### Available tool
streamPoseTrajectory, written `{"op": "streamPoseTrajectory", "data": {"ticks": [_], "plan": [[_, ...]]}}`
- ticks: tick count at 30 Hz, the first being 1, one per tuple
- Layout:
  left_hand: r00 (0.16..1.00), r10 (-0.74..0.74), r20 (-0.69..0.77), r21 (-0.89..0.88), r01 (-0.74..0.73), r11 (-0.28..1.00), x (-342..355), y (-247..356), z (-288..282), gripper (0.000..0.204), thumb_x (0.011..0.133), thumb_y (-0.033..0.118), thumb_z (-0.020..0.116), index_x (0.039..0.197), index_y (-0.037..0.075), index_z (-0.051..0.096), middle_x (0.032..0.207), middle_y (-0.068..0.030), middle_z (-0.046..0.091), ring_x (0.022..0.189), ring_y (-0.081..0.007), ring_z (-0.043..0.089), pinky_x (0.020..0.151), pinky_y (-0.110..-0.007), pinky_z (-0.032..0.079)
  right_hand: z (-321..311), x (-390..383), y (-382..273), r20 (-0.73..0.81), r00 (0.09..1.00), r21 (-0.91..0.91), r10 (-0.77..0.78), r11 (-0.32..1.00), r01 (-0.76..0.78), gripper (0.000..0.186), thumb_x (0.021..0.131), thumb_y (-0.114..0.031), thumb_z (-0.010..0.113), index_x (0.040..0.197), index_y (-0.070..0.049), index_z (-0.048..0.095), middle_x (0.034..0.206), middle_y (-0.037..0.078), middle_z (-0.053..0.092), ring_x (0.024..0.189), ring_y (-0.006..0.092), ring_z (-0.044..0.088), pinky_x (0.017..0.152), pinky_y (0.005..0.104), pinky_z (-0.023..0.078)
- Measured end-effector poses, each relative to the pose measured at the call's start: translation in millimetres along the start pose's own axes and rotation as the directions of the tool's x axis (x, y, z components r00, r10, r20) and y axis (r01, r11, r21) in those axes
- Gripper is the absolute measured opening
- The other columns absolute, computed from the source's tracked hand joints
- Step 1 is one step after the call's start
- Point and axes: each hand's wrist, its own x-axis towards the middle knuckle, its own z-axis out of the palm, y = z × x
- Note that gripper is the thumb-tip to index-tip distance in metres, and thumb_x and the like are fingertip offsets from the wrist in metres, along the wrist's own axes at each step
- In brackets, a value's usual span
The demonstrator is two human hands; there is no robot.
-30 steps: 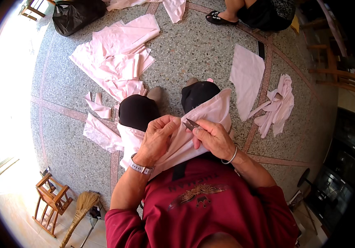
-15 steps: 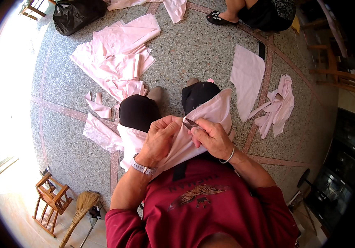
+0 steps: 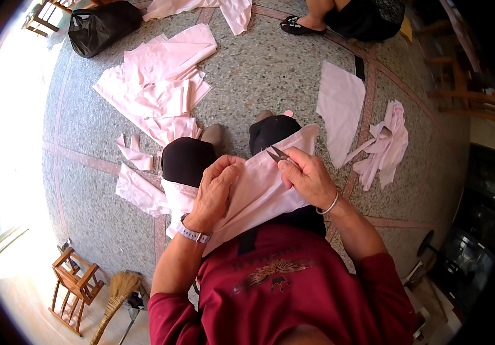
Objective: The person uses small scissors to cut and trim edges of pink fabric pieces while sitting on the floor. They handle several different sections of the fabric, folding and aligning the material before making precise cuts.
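From my remote view: the left hand is curled, thumb pressed to fingers, gripping the edge of a pink cloth. The right hand is closed around small dark snips, blades parted, tips pointing leftward at the cloth's upper edge; whether they touch it, I cannot tell. The cloth lies over the lap, beneath and between both hands, its far corner rising just beyond the right one.

Ahead of the left hand, past a black-clad knee, I see a heap of pink fabric on the speckled floor. Beyond the right hand: a flat pink panel; farther right, a crumpled pink piece. Well behind and left of the left hand: a straw broom beside a small wooden chair.
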Motion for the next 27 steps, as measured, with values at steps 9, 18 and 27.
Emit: {"op": "streamPoseTrajectory", "data": {"ticks": [9,18,27], "plan": [[0.998,-0.025,0.055,-0.06,0.028,0.998,7.9,2.3,20.8,0.018,0.096,0.019,0.061,0.097,0.003,0.069,0.087,0.0004,0.067,0.075,-0.0057,0.06,0.068,-0.021,0.049,4.4,-5.7,6.0,0.093,0.992,-0.084,0.085,0.993,-0.078,0.024,0.098,-0.02,0.051,0.109,-0.001,0.062,0.061,0.001,0.055,0.056,0.0088,0.052,0.054,0.0277,0.042],[0.996,-0.037,0.077,-0.12,0.046,0.992,7.3,0.2,20.0,0.018,0.095,0.018,0.061,0.098,0.002,0.07,0.09,-0.0005,0.068,0.079,-0.0063,0.061,0.072,-0.021,0.049,2.7,-4.9,5.8,0.118,0.99,-0.026,0.074,0.997,-0.071,0.024,0.099,-0.021,0.049,0.103,-0.002,0.062,0.06,0.001,0.054,0.056,0.0091,0.052,0.053,0.0275,0.041],[0.994,-0.057,0.093,-0.186,0.074,0.98,6.4,-1.7,20.3,0.019,0.095,0.018,0.061,0.096,0.002,0.07,0.09,-0.0013,0.069,0.079,-0.0073,0.061,0.073,-0.023,0.05,3.2,-3.2,9.5,0.126,0.99,-0.024,0.063,0.998,-0.061,0.024,0.099,-0.021,0.049,0.101,0.0,0.061,0.06,0.002,0.053,0.055,0.009,0.051,0.054,0.0272,0.041]]}}
